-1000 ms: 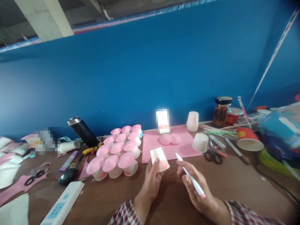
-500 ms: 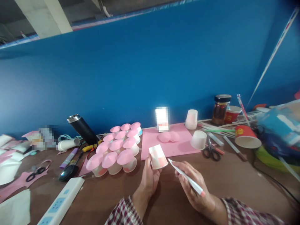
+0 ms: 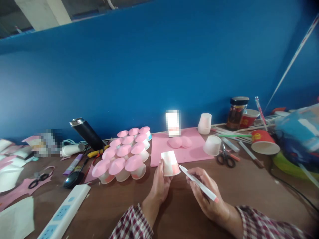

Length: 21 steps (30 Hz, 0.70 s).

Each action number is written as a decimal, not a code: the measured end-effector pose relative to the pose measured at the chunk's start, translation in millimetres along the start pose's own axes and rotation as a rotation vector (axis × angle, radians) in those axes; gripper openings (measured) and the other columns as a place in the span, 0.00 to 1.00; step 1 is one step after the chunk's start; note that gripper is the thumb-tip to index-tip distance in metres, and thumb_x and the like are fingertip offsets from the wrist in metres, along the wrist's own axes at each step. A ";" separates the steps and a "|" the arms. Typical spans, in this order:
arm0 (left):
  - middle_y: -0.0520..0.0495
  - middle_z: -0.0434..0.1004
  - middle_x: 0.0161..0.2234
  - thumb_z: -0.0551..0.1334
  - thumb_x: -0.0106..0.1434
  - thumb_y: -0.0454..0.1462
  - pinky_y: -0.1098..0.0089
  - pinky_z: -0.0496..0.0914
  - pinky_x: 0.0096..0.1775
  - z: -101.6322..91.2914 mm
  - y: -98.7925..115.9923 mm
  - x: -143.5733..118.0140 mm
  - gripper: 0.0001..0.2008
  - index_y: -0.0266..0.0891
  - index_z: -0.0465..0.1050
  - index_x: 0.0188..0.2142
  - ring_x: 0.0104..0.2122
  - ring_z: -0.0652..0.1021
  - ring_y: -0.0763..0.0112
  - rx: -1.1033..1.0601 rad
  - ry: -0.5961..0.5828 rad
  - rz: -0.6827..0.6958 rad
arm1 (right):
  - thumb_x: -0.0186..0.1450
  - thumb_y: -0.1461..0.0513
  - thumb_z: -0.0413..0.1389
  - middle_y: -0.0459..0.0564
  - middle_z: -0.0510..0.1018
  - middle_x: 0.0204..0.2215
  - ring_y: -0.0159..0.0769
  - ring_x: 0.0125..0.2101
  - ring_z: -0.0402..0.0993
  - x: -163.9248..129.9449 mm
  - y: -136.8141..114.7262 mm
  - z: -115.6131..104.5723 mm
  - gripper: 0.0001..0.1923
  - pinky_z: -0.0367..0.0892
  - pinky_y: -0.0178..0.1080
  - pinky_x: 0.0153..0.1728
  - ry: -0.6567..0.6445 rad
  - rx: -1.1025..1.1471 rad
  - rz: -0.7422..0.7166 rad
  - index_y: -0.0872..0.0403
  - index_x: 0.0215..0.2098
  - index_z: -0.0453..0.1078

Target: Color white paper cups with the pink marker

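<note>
My left hand is closed around an upside-down white paper cup with pale orange patches on its side. In my right hand is a white marker with an orange end. Its tip meets or nearly meets the cup's right side; I cannot tell which. Behind the cup lies a pink sheet of paper bearing two pink paper discs. To the left stand several upturned cups topped with pink cones.
Right of the sheet are a white cup, stacked cups, scissors, a jar and a red cup. On the left are a power strip, a black flask and pink paper scraps.
The cup in my left hand has shifted slightly right and looks a little more upright. The marker stays close to its right side. The whole view has tilted slightly.
</note>
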State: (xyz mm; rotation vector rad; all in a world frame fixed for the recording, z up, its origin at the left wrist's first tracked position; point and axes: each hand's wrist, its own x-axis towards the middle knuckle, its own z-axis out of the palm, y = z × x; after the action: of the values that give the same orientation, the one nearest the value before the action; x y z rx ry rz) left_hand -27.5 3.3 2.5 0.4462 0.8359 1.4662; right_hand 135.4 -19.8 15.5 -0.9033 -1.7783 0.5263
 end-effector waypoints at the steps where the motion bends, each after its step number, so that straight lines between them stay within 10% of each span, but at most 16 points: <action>1: 0.45 0.78 0.38 0.62 0.61 0.50 0.67 0.71 0.45 0.2 0.1 0.1 0.18 0.37 0.75 0.41 0.39 0.77 0.66 -0.001 0.008 0.000 | 0.66 0.65 0.50 0.46 0.75 0.27 0.32 0.24 0.73 0.0 0.2 0.2 0.05 0.70 0.33 0.26 -0.001 0.001 -0.002 0.52 0.40 0.64; 21: 0.46 0.76 0.35 0.61 0.62 0.49 0.70 0.71 0.39 4.6 2.9 -2.4 0.17 0.37 0.74 0.37 0.34 0.75 0.69 -0.023 -0.002 -0.022 | 0.66 0.67 0.51 0.47 0.72 0.29 0.33 0.26 0.71 2.7 0.4 -3.3 0.08 0.69 0.35 0.29 -0.068 0.046 -0.098 0.54 0.42 0.67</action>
State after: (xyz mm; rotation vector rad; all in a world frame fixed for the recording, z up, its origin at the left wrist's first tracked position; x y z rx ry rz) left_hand -26.0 2.2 8.1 0.4202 0.8190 1.4537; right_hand 138.0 -17.6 18.1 -0.7705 -1.8545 0.5382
